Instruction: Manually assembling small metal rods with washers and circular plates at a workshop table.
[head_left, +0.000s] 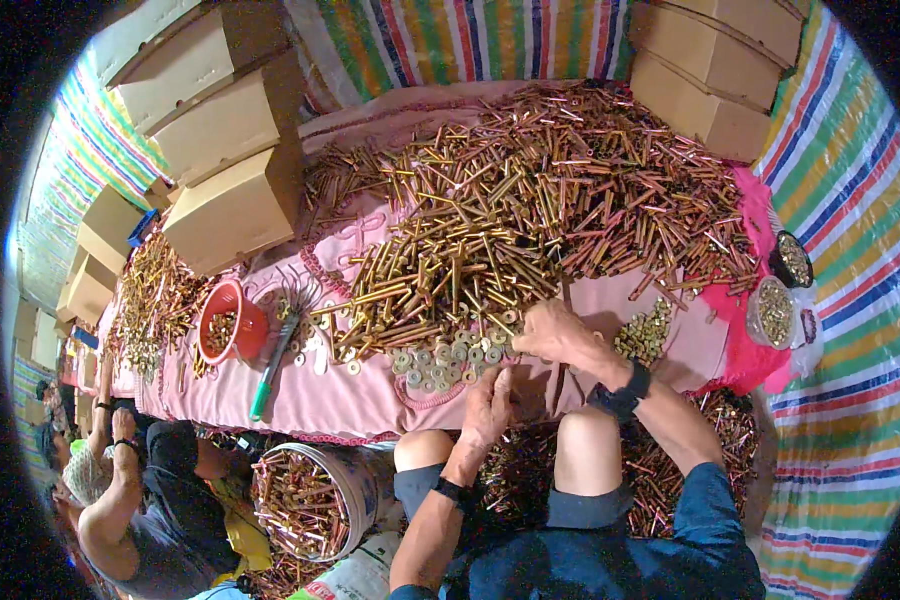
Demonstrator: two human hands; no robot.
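Note:
Close together at the near edge of a pink cloth-covered table are both my hands. My right hand has its fingers curled down at the edge of a group of flat metal washers; whatever it pinches is hidden. My left hand is closed just below the washers, thumb against fingers, its contents too small to make out. Beyond them spreads a big heap of long brass-coloured bolts. A small pile of nuts lies right of my right hand.
At left stand a red basket holding small parts, a green marker and stacked cardboard boxes. Two tubs of small parts sit at right. Below the table is a bucket of bolts. Another person works at far left.

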